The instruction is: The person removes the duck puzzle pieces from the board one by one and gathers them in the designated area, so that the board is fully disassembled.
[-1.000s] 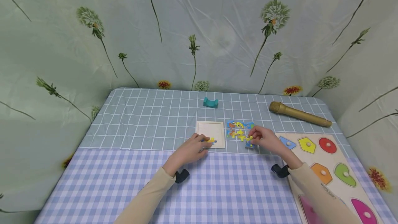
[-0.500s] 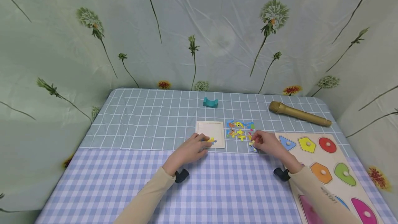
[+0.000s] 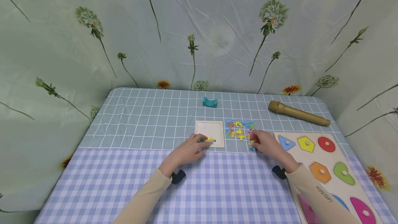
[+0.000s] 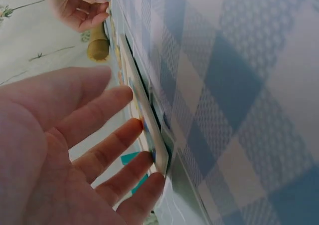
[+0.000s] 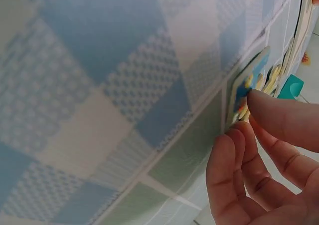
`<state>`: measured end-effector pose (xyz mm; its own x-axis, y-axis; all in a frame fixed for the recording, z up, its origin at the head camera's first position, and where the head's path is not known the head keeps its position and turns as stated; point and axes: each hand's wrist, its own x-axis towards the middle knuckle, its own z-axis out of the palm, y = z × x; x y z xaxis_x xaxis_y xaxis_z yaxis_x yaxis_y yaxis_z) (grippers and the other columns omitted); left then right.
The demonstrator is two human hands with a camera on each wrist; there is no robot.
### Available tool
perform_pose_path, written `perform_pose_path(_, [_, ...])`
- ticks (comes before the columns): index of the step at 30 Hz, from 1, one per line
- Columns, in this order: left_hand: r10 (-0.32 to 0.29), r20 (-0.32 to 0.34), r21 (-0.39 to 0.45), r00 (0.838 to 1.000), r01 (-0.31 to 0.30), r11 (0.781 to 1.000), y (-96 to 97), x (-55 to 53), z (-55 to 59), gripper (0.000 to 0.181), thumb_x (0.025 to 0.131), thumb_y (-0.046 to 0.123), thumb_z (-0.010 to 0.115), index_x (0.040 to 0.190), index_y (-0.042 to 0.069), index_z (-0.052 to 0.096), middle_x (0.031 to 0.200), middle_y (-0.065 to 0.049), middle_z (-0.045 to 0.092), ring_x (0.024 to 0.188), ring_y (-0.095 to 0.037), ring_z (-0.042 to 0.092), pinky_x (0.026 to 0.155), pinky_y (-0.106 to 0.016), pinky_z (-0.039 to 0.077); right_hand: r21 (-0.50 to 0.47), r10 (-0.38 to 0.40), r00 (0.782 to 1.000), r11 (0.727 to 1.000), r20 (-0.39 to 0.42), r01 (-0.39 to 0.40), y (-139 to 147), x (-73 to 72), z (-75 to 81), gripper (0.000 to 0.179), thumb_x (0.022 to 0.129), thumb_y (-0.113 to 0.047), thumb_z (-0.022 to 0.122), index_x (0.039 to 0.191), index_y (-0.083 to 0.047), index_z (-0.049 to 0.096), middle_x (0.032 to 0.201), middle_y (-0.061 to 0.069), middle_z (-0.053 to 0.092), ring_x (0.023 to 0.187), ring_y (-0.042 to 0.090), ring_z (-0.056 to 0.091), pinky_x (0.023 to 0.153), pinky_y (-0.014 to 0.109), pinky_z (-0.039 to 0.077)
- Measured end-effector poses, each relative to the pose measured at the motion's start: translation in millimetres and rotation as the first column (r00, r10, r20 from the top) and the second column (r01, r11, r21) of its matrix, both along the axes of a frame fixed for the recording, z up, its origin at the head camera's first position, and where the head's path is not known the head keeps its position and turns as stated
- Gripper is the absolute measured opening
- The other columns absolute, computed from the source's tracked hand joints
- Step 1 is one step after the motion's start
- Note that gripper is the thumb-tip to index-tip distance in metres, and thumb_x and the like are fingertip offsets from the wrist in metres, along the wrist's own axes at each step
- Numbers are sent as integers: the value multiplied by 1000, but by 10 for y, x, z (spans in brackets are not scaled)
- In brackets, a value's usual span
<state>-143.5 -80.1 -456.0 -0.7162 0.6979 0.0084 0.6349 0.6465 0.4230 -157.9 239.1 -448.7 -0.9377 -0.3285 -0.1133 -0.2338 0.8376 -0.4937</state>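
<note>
My left hand (image 3: 187, 150) lies over the lower left of a square wooden puzzle tray (image 3: 211, 126). Its fingers are loosely extended, and in the left wrist view the fingertips rest at the tray's edge (image 4: 158, 147). Yellow-and-blue jigsaw pieces (image 3: 211, 140) lie in the tray's lower part, partly under those fingers. To the right, my right hand (image 3: 269, 143) pinches a blue-and-yellow jigsaw piece (image 5: 242, 85) between thumb and fingers, low against the cloth. Several other jigsaw pieces (image 3: 239, 133) lie between the tray and the right hand.
A large wooden shape board (image 3: 329, 153) with knobbed pieces lies under the right forearm. Behind it rests a gold microphone (image 3: 298, 113). A small teal block (image 3: 209, 102) stands beyond the tray. A floral curtain hangs behind the table.
My right hand has moved slightly right and toward me with the jigsaw piece, then turned the piece a little. The left hand has stayed at the tray.
</note>
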Motion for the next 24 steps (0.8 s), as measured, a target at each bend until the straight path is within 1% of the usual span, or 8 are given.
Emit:
perform_pose_path(2, [-5,8,15,1000,5,1000,-25,2,0,35,96,18,59,130,9,61,133,-14,49,121,-31,43,96,-42,43,-16,15,1000,1000,-19,-15,-20,0,11,14,80,6,67,87,-2,60,74,2,52,67,16,46,58,30,40])
perform_pose_path(5, [-3,10,43,1000,3,999,-79,8,0,33,95,16,60,126,7,63,132,-15,49,124,-32,43,99,-43,41,-93,63,996,993,-65,-69,-81,-2,29,12,82,7,66,87,-2,60,75,2,52,67,15,47,58,30,41])
perform_pose_path(8, [7,-3,62,1000,-7,998,-134,6,-11,31,94,14,61,124,5,64,133,-16,50,125,-32,43,101,-44,38,-187,124,988,972,-93,-140,-204,-14,39,11,82,8,65,89,0,62,80,3,57,71,16,51,62,30,46])
perform_pose_path(12, [14,5,61,1000,-15,998,-186,-2,-21,33,94,15,61,126,5,63,135,-16,49,126,-32,43,102,-43,38,-272,187,979,941,-80,-202,-475,-37,38,15,82,8,65,96,3,63,90,6,62,80,17,56,69,30,49])
perform_pose_path(15, [16,19,62,1000,-17,998,-201,-5,-20,33,95,15,61,126,5,63,135,-15,49,126,-31,43,101,-43,39,-295,220,973,927,-75,-232,-714,-56,27,20,83,7,65,102,4,63,96,9,63,84,20,57,73,31,50])
perform_pose_path(17, [19,25,65,1000,-20,998,-204,-5,-20,33,95,15,61,126,5,64,135,-16,49,126,-31,44,101,-44,39,-292,230,970,925,-76,-242,-858,-72,12,22,83,6,64,105,4,63,98,10,62,86,22,57,75,33,49])
perform_pose_path(19, [24,34,70,999,-26,997,-205,-4,-12,32,95,15,61,125,5,64,134,-16,50,125,-32,44,100,-44,39,-280,230,971,930,-68,-240,-983,-84,1,24,83,5,65,107,3,63,99,10,61,88,22,56,78,34,49])
perform_pose_path(24, [26,38,64,999,-28,998,-204,0,3,32,94,16,61,124,5,64,133,-16,51,124,-32,45,100,-44,40,-233,212,975,947,-60,-221,-1179,-112,-15,24,80,7,62,104,4,65,93,9,58,83,21,53,77,34,47])
